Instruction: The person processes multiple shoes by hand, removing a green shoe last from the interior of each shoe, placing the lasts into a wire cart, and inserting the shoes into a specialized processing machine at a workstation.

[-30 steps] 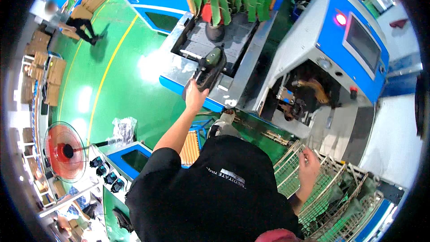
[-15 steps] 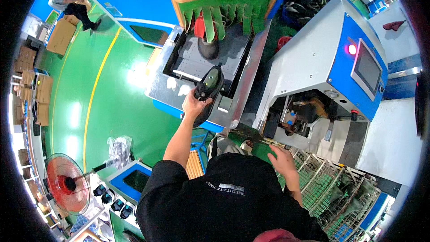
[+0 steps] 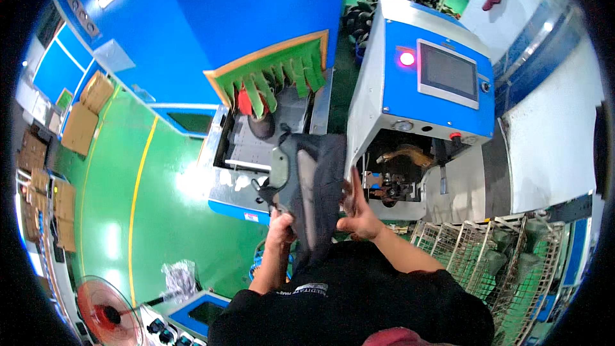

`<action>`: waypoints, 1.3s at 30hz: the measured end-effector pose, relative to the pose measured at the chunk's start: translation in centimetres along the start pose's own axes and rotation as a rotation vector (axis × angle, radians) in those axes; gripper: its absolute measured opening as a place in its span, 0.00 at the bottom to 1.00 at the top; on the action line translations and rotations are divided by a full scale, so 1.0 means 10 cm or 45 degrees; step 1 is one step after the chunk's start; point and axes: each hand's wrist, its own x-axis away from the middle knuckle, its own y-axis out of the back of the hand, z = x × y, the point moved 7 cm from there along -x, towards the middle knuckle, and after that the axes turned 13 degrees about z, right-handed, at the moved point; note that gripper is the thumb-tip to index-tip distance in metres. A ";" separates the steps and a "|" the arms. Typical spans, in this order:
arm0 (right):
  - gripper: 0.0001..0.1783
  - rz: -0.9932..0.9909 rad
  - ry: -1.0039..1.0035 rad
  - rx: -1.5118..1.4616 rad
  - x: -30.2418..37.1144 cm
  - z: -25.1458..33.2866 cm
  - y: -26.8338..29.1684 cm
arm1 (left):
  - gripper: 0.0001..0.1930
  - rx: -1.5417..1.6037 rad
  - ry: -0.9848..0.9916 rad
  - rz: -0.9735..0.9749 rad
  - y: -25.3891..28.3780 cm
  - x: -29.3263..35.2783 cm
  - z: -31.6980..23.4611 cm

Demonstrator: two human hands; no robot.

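Both my hands hold a black shoe upper [image 3: 323, 170] with a lighter grey panel along its side. It is upended in front of my chest, and a grey-green shoe last [image 3: 278, 168] shows in its opening. My left hand [image 3: 280, 227] is closed on its lower left edge, by the loose laces. My right hand [image 3: 362, 216] is closed against its right edge, thumb toward me; part of its grip is hidden. Beyond, another dark shoe [image 3: 261, 126] lies on the machine's metal bed [image 3: 246, 152], below a green strip curtain [image 3: 275, 83].
On the right stands a blue and white machine [image 3: 410, 90] with a screen, a lit red lamp and an open working bay [image 3: 397, 173]. Wire racks [image 3: 474, 250] are beside my right elbow. A fan [image 3: 109, 314] stands at lower left. Cartons [image 3: 80, 128] sit across the green floor.
The shoe upper has come off the bed's front edge toward my chest and turned upright. My right hand has come in from the side onto it. The view has swung right.
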 end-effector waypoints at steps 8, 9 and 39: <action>0.61 -0.134 0.372 0.001 0.82 0.33 1.62 | 0.56 1.269 0.213 0.653 -1.40 -0.20 0.53; 0.58 -0.066 0.304 -0.149 0.92 0.30 1.62 | 0.52 0.546 0.217 0.266 -1.63 -0.16 0.44; 0.47 -0.930 0.458 -0.229 2.23 0.86 1.11 | 0.36 -1.107 0.620 0.707 -1.96 -0.55 1.03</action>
